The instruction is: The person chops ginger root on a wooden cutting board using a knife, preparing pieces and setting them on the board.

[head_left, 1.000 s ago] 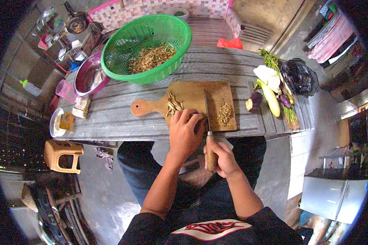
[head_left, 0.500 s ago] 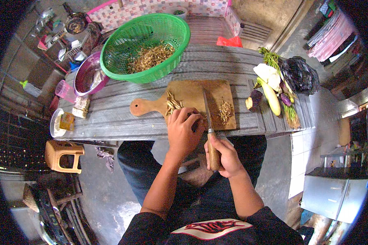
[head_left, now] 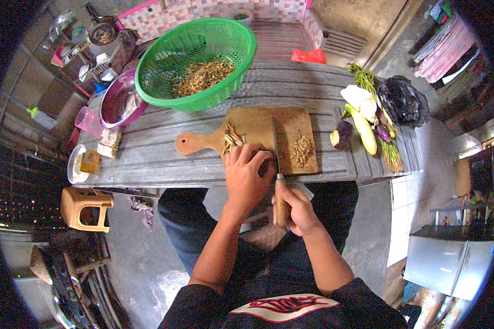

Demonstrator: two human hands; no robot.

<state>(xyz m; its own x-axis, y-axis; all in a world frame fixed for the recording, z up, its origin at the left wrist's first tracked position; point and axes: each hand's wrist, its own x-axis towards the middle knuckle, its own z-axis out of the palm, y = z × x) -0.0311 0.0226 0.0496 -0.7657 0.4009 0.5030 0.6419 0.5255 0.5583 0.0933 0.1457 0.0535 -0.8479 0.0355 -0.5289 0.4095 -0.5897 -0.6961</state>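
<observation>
A wooden cutting board (head_left: 251, 118) lies near the table's front edge, its handle pointing left. My left hand (head_left: 248, 171) presses down on it with curled fingers, gripping a bunch of thin pale pod-like strips (head_left: 233, 137) whose ends stick out past the knuckles. My right hand (head_left: 297, 207) is wrapped round the wooden handle of a kitchen knife (head_left: 281, 204). The blade points away from me and stands on the board just right of my left fingers. Right of the blade sits a small heap of chopped bits (head_left: 302, 152).
A green plastic basket (head_left: 198, 101) with chopped pieces stands behind the board, beside a purple basin (head_left: 105, 107). To the right are a cauliflower (head_left: 359, 98), a pale long eggplant (head_left: 364, 130), other vegetables and a black plastic bag (head_left: 403, 101). A plastic tub (head_left: 76, 164) sits at far left.
The knife and my right hand have shifted slightly left, bringing the blade closer to my left fingers. My left hand has barely moved.
</observation>
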